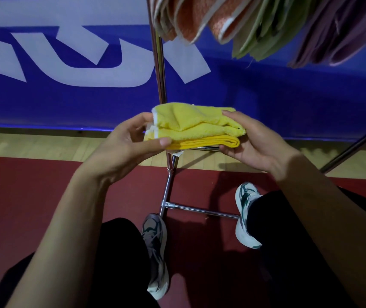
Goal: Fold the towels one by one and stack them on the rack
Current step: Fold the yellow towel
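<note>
Both hands pinch the folded yellow towel (196,127) in mid-air, left hand (130,141) gripping its left end, right hand (251,141) its right, likely keeping the layers squared. It hangs before the rack (158,70), below towels already hanging (255,25) at far right.

L hand (133,138) + R hand (251,141) grip folded yellow towel (195,127) by its ends | chrome rack (159,70) behind, orange, green, purple towels (255,25) hanging top R | blue banner (66,63), red floor (33,196), sneakers (246,214) below
</note>
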The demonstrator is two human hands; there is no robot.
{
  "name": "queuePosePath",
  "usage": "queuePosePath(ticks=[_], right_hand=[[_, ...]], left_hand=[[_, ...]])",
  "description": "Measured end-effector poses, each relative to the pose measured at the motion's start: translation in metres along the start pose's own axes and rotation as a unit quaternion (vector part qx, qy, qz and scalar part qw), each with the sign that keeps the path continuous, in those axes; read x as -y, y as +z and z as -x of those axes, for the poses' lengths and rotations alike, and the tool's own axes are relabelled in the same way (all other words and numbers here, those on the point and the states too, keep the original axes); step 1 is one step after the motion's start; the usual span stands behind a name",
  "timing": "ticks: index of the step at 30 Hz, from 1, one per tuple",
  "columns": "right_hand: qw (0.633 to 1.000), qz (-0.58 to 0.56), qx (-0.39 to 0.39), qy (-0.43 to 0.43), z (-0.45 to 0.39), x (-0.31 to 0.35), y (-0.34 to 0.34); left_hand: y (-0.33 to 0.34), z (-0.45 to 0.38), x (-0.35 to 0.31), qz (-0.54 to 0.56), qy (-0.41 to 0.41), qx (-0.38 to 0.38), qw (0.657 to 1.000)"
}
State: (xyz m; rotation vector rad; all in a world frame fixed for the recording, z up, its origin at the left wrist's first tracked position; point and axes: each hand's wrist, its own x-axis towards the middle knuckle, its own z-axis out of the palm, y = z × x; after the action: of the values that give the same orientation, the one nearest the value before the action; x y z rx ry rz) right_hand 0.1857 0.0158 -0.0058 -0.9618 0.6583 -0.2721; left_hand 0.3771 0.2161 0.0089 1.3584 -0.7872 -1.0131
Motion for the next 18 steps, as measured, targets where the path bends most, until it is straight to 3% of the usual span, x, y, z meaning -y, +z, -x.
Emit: queuePosePath(ticks=[6,12,18], right_hand=[[1.0,-0.001,0.024,0.003,0.001,0.0018,0.0015],[0.999,0.03,-0.011,-0.01,-0.0004,-0.0007,0.0019],[0.998,0.065,-0.013,-0.012,-0.004,-0.0064,0.0032]], left_hand=[[0.0032,-0.0049,0.0061,0.025,-0.049,-0.062,0.997],[0.0034,-0.0042,0.0046,0.062,-0.066,-0.034,0.995],[0.0002,-0.0062,0.0022,0.116,-0.066,-0.086,0.987]])
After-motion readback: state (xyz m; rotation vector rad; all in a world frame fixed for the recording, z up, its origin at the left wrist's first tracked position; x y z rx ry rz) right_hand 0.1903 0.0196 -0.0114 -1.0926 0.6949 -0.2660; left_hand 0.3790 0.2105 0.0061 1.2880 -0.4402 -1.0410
